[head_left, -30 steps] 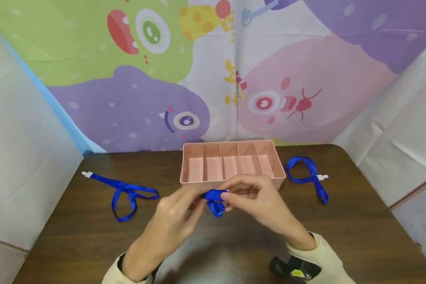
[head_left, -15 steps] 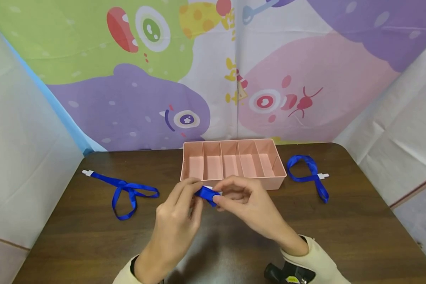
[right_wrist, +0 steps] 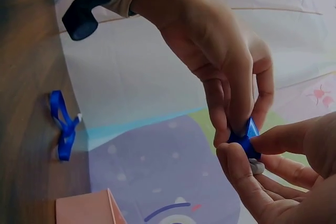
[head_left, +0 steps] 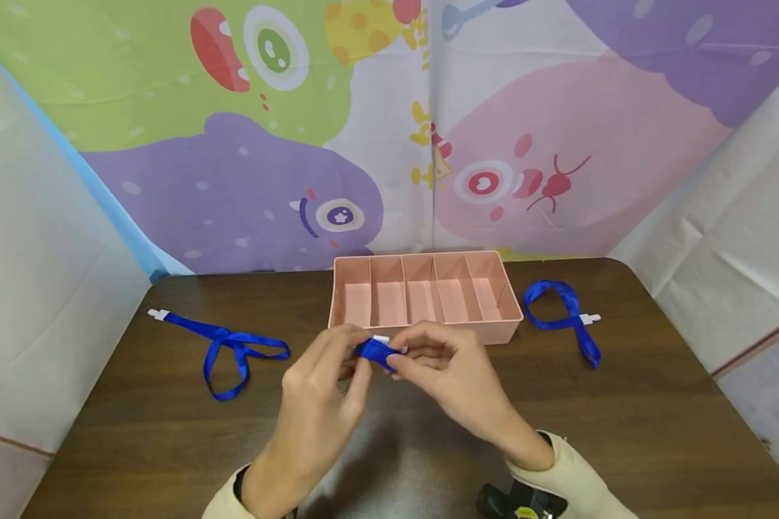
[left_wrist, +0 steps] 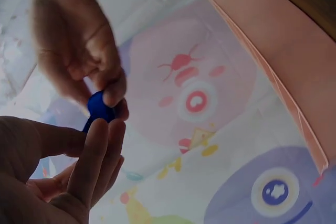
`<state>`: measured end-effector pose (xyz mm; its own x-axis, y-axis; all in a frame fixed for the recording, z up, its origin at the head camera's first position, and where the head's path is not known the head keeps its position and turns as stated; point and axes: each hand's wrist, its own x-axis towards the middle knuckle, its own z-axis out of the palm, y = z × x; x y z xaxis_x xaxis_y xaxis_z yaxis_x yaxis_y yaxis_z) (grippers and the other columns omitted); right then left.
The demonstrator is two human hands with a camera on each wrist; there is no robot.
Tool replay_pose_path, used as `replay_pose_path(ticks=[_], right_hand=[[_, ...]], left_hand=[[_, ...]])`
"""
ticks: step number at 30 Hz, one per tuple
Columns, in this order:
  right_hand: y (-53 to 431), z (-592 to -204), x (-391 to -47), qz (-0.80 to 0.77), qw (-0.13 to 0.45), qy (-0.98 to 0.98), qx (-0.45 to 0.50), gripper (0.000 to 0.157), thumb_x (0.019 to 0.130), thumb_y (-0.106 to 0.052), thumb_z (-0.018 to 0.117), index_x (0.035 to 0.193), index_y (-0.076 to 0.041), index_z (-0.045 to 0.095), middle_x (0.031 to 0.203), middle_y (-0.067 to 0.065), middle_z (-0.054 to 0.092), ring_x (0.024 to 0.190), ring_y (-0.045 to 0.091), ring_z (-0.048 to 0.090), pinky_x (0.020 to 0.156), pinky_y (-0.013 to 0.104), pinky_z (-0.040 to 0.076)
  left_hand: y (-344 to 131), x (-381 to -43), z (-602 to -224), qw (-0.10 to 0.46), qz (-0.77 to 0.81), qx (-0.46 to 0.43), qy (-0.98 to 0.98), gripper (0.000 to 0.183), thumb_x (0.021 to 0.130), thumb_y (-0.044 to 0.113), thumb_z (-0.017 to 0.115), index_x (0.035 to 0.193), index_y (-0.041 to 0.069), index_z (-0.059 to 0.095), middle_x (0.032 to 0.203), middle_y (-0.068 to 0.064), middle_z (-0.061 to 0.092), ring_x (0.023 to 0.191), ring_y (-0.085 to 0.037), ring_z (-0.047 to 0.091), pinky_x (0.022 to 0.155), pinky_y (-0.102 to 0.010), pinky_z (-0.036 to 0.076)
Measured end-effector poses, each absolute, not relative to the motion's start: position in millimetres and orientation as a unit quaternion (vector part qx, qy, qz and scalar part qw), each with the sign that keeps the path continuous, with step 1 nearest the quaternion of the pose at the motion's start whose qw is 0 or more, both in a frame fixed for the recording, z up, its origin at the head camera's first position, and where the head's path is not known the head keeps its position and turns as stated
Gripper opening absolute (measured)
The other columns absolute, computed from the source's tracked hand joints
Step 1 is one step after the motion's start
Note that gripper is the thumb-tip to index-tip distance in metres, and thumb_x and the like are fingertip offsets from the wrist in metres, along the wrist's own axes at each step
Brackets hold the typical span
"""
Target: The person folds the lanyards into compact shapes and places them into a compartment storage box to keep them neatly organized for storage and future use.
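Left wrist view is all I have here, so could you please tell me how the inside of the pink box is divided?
Observer: The head view shows the box split into five compartments in a row.
Operator: Thank you; what lies on its left, please?
Observer: A blue lanyard lies on the table there.
Operator: And what can't I see at the held strap?
Observer: A white piece at its far edge.

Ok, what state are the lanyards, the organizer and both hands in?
Held blue lanyard: folded small, off the table
Left hand: pinching that lanyard
Right hand: pinching that lanyard
Left blue lanyard: lying loose, crossing itself
Right blue lanyard: lying loose, crossing itself
Pink five-compartment organizer: upright, open-topped
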<state>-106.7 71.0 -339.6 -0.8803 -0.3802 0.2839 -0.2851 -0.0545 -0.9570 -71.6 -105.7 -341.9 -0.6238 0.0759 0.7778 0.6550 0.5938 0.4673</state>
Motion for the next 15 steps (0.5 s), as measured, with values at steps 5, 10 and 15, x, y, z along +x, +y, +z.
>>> replay_pose_path(ticks=[5, 10, 15], right_hand=[[75, -338, -112, -0.692, 0.028, 0.68, -0.242, 0.01, 0.087, 0.002, 0.073, 0.097, 0.002, 0.072, 0.093, 0.017, 0.071, 0.075, 0.026, 0.071, 0.072, 0.036, 0.06], [79, -339, -118, -0.697, 0.034, 0.673, -0.246, 0.011, 0.09, 0.0, 0.071, 0.1, 0.003, 0.073, 0.093, 0.017, 0.071, 0.074, 0.023, 0.07, 0.072, 0.034, 0.06], [87, -339, -123, -0.686, 0.057, 0.678, -0.257, 0.012, 0.092, -0.002, 0.07, 0.102, 0.003, 0.073, 0.09, 0.017, 0.072, 0.073, 0.023, 0.071, 0.068, 0.033, 0.059]], left_hand=[[-109, -72, -337, 0.319, -0.462, -0.224, -0.797, 0.031, 0.08, -0.017, 0.07, 0.106, -0.001, 0.066, 0.102, -0.01, 0.068, 0.082, -0.018, 0.073, 0.068, -0.016, 0.056], [-115, -75, -333, 0.3, -0.458, -0.234, -0.804, 0.028, 0.079, -0.012, 0.075, 0.102, 0.002, 0.068, 0.099, -0.005, 0.069, 0.081, -0.014, 0.072, 0.07, -0.018, 0.056], [-123, -79, -329, 0.274, -0.409, -0.281, -0.824, 0.03, 0.082, -0.003, 0.077, 0.108, 0.006, 0.067, 0.101, 0.0, 0.068, 0.085, -0.01, 0.066, 0.074, -0.024, 0.056]])
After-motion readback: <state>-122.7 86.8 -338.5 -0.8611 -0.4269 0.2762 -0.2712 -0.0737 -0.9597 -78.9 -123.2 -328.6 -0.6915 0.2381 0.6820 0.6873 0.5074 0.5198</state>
